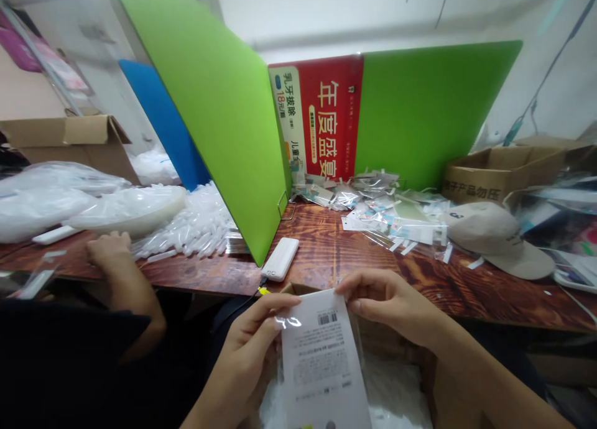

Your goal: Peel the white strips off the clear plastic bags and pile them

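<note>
The dark wood-grain tabletop (354, 255) is running across the scene, its near edge lying just beyond the two hands, which are working below that edge, close to the person's body. A bare strip of wood is lying open between the near edge and the scattered heap of small clear plastic packets (387, 211) at the far middle. A tall green plastic divider panel (219, 106) is slanting from the far left down to the tabletop, closing off the left side, and a second green panel (429, 106) with a red printed poster (326, 118) is walling the far side. A white rectangular power bank (280, 258) is lying at the foot of the slanted panel, near the edge. A beige cloth cap (499, 236) is resting at the right, with a brown cardboard box (494, 174) behind it. Left of the divider, another person's hand (109, 249) is resting beside a pile of clear plastic tubes (200, 224).

The white printed card in a clear plastic sleeve (321, 360) is standing upright between the hands, below the near edge. The left hand (252, 348) is pinching its upper left edge with thumb and fingertips. The right hand (387, 304) is gripping the top right corner, fingers curled over it.
</note>
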Demonstrator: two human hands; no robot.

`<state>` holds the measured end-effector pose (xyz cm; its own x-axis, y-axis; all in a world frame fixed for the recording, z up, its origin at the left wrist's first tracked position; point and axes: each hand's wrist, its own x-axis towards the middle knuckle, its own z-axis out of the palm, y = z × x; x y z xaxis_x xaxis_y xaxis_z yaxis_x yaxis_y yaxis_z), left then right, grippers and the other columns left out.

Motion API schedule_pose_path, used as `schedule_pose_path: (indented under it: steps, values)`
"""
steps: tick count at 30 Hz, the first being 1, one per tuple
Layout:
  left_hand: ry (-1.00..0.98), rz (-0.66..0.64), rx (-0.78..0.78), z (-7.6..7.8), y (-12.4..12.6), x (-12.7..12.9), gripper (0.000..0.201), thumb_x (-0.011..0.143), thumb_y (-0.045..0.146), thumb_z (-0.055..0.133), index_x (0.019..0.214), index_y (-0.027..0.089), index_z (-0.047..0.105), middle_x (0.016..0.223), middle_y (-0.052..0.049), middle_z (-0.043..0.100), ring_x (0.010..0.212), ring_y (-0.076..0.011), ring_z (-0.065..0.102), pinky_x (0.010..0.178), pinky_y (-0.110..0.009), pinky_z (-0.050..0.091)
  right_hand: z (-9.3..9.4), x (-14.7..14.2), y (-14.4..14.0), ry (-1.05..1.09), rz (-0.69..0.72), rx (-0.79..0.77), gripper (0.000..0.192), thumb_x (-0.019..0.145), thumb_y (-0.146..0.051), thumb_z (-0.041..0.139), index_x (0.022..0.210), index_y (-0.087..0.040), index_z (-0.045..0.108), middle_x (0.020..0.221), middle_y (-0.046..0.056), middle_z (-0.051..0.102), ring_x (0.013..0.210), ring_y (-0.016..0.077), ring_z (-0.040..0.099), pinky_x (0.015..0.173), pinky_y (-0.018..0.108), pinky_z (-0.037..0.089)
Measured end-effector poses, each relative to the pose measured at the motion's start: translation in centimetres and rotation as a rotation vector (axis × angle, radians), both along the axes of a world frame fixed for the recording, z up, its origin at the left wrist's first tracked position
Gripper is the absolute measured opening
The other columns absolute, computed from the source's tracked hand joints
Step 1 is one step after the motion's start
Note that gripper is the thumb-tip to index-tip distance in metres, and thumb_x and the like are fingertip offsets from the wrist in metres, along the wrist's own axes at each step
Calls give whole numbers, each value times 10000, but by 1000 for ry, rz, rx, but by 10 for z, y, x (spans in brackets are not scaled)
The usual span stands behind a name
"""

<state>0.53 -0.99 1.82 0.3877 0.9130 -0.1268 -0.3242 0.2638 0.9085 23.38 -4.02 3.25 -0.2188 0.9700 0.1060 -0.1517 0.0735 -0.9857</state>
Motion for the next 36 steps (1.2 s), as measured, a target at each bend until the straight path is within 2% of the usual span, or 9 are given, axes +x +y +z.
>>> schedule_pose_path:
  steps: [2, 5, 9, 12, 19, 24, 27, 31, 36]
  values:
    - [-60, 12, -17, 3, -1, 1, 415, 733, 338, 775, 1123, 231, 685, 867, -44, 741, 691, -175, 686, 606, -221, 532, 0, 2, -1, 34, 6, 21, 197, 758, -192, 731, 954, -215, 735, 919, 16, 707, 858, 137, 647, 802, 264, 501]
    - [-101, -86, -46, 5, -2, 1, 899, 736, 337, 780, 1488, 296, 289, 994, -86, 735, 806, -247, 716, 681, -305, 563, 0, 6, -3, 123, -29, 22, 227, 766, -256, 723, 990, -225, 744, 944, 32, 722, 896, 162, 660, 879, 315, 501]
    - [-35, -347, 52, -2, -3, -2, 1117, 806, 336, 751, 1524, 313, -105, 1084, -127, 704, 908, -281, 705, 771, -380, 555, 0, 7, -5, 18, -103, 108, 216, 821, -335, 699, 1012, -236, 710, 1008, 47, 703, 946, 188, 646, 890, 362, 506]
    - [78, -372, 172, -7, -7, -3, 1126, 848, 374, 699, 1502, 287, -213, 1012, -99, 708, 853, -241, 696, 755, -347, 544, 1, 0, -7, -289, -218, 288, 286, 859, -314, 660, 1140, -268, 636, 1031, 42, 660, 951, 190, 611, 842, 351, 499]
    - [599, -456, 529, -4, -17, -1, 918, 840, 188, 624, 1556, 217, 50, 671, 26, 650, 531, -122, 538, 499, -171, 391, 2, -25, -7, -548, -156, 363, 421, 835, -223, 640, 1247, -247, 559, 907, 19, 636, 809, 164, 584, 710, 281, 456]
    - [345, -532, 374, -4, -16, -4, 984, 862, 482, 630, 1554, 209, -13, 1044, -115, 731, 869, -237, 697, 707, -263, 527, 7, 1, -7, -172, 4, 109, 334, 818, -312, 715, 1130, -231, 626, 724, -42, 558, 566, 86, 490, 491, 193, 349]
    - [92, -365, 238, -6, -7, -7, 1035, 797, 723, 552, 1555, 252, 27, 1190, -176, 700, 989, -309, 704, 830, -386, 544, 13, 31, -16, 122, -219, 105, 406, 827, -463, 699, 1180, -279, 620, 673, -66, 524, 436, 54, 402, 416, 187, 295]
    - [31, -216, 157, -5, 3, -7, 967, 770, 749, 558, 1533, 296, 175, 1086, -149, 752, 870, -310, 743, 777, -416, 561, 18, 55, -21, 332, -574, 209, 511, 944, -656, 348, 1169, -317, 658, 528, -101, 388, 312, 41, 88, 376, 224, 249]
    - [165, -198, 193, -12, 1, -8, 820, 815, 708, 538, 1492, 304, 313, 1048, -123, 766, 841, -308, 745, 759, -406, 571, -3, 87, 12, 183, -964, 105, 353, 910, -515, 526, 972, -207, 685, 759, 0, 607, 591, 112, 561, 614, 254, 491]
